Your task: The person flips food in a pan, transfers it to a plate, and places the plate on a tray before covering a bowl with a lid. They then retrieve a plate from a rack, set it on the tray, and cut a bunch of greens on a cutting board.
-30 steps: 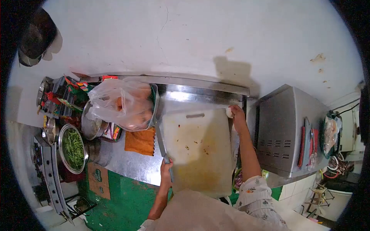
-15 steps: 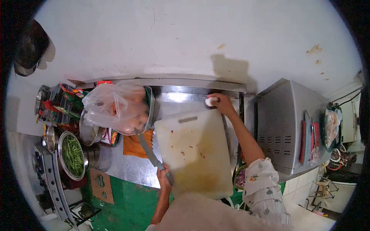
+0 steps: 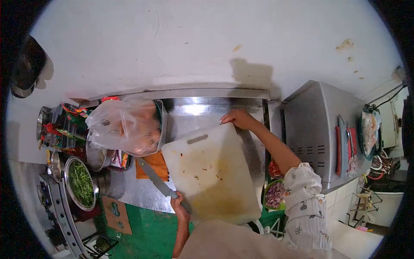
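Note:
The kitchen knife (image 3: 157,181) is in my left hand (image 3: 180,206), fingers wrapped round its grey handle. Its blade points up and left, beside the white cutting board (image 3: 217,172), which carries yellow stains and a few dark scraps. At the board's far right corner, my right hand (image 3: 237,118) is closed with its fingers curled at the edge. A speck of white shows by its fingertips. The board's slotted end faces the wall, and its left edge overlaps an orange cloth (image 3: 156,167) on the steel counter (image 3: 194,111).
A tray with a plastic bag of pinkish contents (image 3: 125,127) stands left of the board. A pot of cut greens (image 3: 81,183) is further left. On the right are a bowl of chopped onion (image 3: 274,195), red pieces (image 3: 274,169) and a steel oven (image 3: 308,138).
The board's far end has swung left over the cloth, with my right hand at its corner. The white lump in my right hand earlier no longer shows clearly. The knife has dropped slightly left.

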